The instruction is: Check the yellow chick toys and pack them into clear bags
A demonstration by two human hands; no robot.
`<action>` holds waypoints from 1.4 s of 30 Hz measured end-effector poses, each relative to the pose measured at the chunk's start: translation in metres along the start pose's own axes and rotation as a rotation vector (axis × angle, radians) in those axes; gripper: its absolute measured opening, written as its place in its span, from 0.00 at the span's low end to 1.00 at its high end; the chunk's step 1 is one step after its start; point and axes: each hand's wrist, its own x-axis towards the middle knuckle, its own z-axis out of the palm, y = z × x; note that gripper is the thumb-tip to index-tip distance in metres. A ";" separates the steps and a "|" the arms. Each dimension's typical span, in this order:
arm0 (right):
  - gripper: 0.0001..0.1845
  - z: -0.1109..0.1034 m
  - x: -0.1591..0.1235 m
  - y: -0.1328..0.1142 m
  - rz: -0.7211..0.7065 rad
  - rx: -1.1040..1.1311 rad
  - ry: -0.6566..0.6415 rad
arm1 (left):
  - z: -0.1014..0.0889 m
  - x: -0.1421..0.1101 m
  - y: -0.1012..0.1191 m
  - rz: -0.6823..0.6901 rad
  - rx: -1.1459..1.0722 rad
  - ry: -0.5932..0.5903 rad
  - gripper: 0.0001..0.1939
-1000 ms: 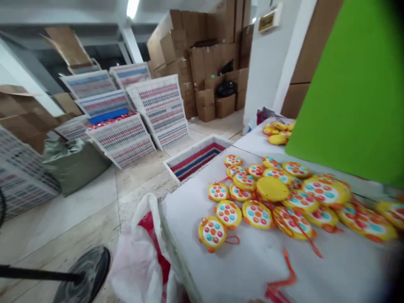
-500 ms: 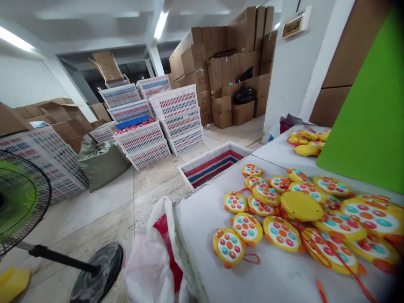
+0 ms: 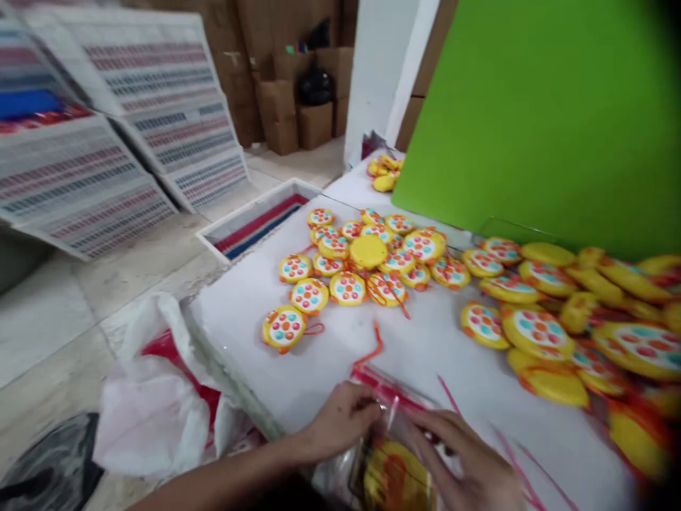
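Observation:
A clear plastic bag (image 3: 391,399) with a pink-red strip along its top lies between my hands at the table's near edge. Inside or under its clear film shows a yellow toy (image 3: 396,472), partly hidden. Closed in a pinch, my left hand (image 3: 343,417) grips the bag's left side near the strip. My right hand (image 3: 468,458) has its fingers around the right side, slightly blurred. Beyond the bag, an orange-red cord (image 3: 375,341) rises from behind the strip. Several yellow animal-shaped toys with coloured dots (image 3: 348,288) lie further up the table.
A denser pile of the same toys (image 3: 537,330) covers the right side of the white table (image 3: 245,330). Behind it stands a green panel (image 3: 532,121). To the left are a white sack (image 3: 154,419), a striped-lined crate (image 3: 207,245) and stacked crates (image 3: 175,121).
My view has turned right and downward. Both hands and the plastic bag now show, along with the right-hand toy pile; the fan's blades have left the view.

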 end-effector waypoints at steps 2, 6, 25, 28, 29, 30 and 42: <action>0.11 0.011 -0.007 0.001 0.013 -0.051 -0.052 | -0.002 -0.001 0.004 0.001 -0.008 -0.026 0.09; 0.13 0.029 -0.001 -0.003 0.044 -0.182 -0.088 | -0.002 -0.006 0.014 0.018 -0.013 -0.041 0.11; 0.13 -0.041 -0.052 0.073 0.493 -0.415 0.155 | -0.009 -0.017 0.024 -0.036 0.272 -0.020 0.11; 0.13 -0.047 -0.061 0.066 0.455 -0.373 0.095 | -0.011 -0.017 0.018 -0.048 0.283 0.017 0.10; 0.11 -0.040 -0.056 0.054 0.394 -0.311 0.056 | -0.010 -0.017 0.017 -0.045 0.269 0.012 0.10; 0.09 -0.031 -0.047 0.039 0.306 -0.235 -0.001 | -0.009 -0.018 0.017 -0.041 0.242 0.000 0.11; 0.10 0.006 0.007 0.011 0.240 -0.081 -0.041 | -0.007 -0.022 0.027 0.004 0.200 -0.026 0.10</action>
